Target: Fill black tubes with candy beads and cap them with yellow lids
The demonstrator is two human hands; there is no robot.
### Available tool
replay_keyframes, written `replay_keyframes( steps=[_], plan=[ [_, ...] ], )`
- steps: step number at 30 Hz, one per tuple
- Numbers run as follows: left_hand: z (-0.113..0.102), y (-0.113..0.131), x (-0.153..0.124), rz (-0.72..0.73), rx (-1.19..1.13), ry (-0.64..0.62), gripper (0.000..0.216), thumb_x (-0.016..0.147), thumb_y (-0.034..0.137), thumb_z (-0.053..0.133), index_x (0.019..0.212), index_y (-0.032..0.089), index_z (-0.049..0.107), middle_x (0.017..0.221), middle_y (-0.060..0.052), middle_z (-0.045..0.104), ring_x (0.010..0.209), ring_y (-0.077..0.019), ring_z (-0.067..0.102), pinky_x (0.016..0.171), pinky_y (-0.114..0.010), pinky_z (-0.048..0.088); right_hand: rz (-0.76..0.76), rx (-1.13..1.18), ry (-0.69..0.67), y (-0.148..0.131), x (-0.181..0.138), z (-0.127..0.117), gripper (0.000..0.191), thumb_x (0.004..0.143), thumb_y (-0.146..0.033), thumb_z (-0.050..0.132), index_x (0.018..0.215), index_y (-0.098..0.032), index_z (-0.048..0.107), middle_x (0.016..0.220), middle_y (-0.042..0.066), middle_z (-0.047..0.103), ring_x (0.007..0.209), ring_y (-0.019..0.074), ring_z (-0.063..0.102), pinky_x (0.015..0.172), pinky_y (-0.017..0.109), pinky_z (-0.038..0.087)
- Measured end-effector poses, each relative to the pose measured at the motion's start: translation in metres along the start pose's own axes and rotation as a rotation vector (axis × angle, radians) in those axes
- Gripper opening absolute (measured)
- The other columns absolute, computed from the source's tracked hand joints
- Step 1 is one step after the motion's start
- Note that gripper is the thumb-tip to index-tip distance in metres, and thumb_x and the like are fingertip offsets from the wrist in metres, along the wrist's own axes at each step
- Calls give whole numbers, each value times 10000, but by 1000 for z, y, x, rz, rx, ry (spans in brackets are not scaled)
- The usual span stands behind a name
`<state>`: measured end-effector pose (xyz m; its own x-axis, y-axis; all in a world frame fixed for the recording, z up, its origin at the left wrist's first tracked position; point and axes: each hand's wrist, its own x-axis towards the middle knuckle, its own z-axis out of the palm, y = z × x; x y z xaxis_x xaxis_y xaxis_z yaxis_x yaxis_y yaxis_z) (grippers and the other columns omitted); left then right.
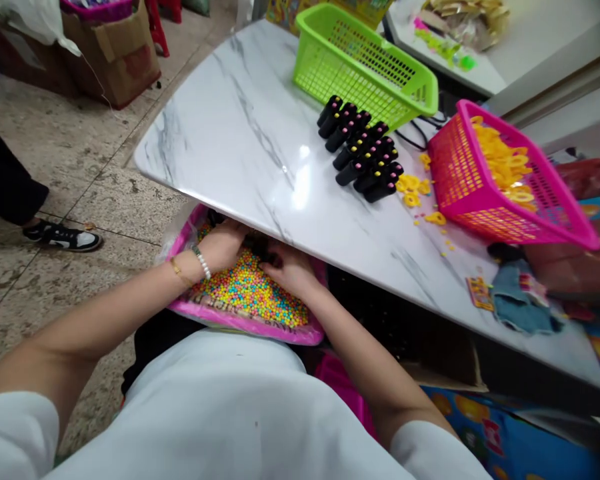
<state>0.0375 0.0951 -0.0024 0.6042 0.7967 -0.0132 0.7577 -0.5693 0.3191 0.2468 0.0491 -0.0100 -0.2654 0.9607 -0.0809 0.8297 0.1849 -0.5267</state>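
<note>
A pink tray (pixel 240 325) full of small multicoloured beads (pixel 250 293) rests on my lap, partly under the marble table's edge. My left hand (pixel 225 245), with bracelets on the wrist, reaches into the beads, its fingers curled and partly hidden under the table. My right hand (pixel 289 267) lies beside it over the beads, fingers closed round a small dark object (pixel 261 248) between the two hands. On the table lies a cluster of several black tubes with pink tips (pixel 363 150).
A white marble table (pixel 250 133) holds a green basket (pixel 365 63), a pink basket (pixel 505 180) of yellow rings, loose yellow rings (pixel 415 187) and a blue cloth (pixel 523 303). Cardboard boxes (pixel 115 53) stand on the floor at the left. Another person's shoe (pixel 63 235) is nearby.
</note>
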Motion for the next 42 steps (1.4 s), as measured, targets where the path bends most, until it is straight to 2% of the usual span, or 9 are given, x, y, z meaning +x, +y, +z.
replay_keyframes(
  steps=[4,9,12,15,20,26,32,38,42],
  plan=[
    [-21,16,-41,-20,56,-118,237,842,129,518,1048,120,635,940,-107,648,898,-242,635,839,-364,526,-150,202,-85,-10,-18,6,341,782,-140,644,1117,-205,637,1070,44,705,936,198,656,857,327,505],
    [-13,24,-69,-18,-5,-162,198,898,223,554,1041,128,654,932,-104,624,933,-255,612,851,-378,520,-183,258,-99,-13,-30,17,326,776,-134,677,1097,-187,654,1038,56,718,947,198,666,873,331,512],
    [-4,20,-77,-97,-78,-70,357,902,258,585,1225,106,579,1017,-116,620,968,-249,614,889,-375,516,-303,107,-65,-7,-31,6,305,827,-121,620,1118,-198,671,1075,82,692,1005,219,639,908,357,510],
    [0,14,-83,-162,-83,13,590,878,291,637,1393,86,431,1102,-136,607,997,-259,608,910,-390,512,-263,-191,-23,-1,-35,-9,360,878,-89,536,1198,-198,660,1195,141,637,1100,283,580,907,406,508],
    [-2,15,-88,-122,34,31,514,873,444,635,1251,101,577,1073,-153,585,996,-306,572,900,-444,495,-319,-399,-185,-8,-42,-6,307,920,-111,511,1146,-196,701,1042,142,667,986,285,579,809,382,517],
    [-10,34,-74,-81,44,15,461,874,540,603,1042,115,667,935,-127,600,925,-289,567,841,-416,484,-301,4,-46,-7,-51,-5,360,873,-126,568,1202,-224,677,1097,104,654,995,233,622,885,387,534],
    [-8,49,-50,-88,72,-28,255,874,340,646,954,99,672,912,-131,609,930,-290,575,818,-398,487,-100,474,39,5,-66,-25,297,794,-256,740,1090,-262,715,1033,49,700,983,214,650,917,383,516],
    [2,49,-54,-95,39,-46,232,884,276,615,1023,97,661,957,-136,621,939,-288,592,836,-408,504,-36,650,74,0,-74,-27,302,775,-280,759,1069,-234,708,1025,53,695,966,199,660,881,347,535],
    [8,41,-56,-110,3,-18,207,879,268,617,1028,131,663,935,-107,628,894,-253,604,832,-390,515,-157,526,108,-19,-77,-49,282,805,-211,703,1084,-242,687,1058,58,695,972,195,663,886,347,539]
  ],
)
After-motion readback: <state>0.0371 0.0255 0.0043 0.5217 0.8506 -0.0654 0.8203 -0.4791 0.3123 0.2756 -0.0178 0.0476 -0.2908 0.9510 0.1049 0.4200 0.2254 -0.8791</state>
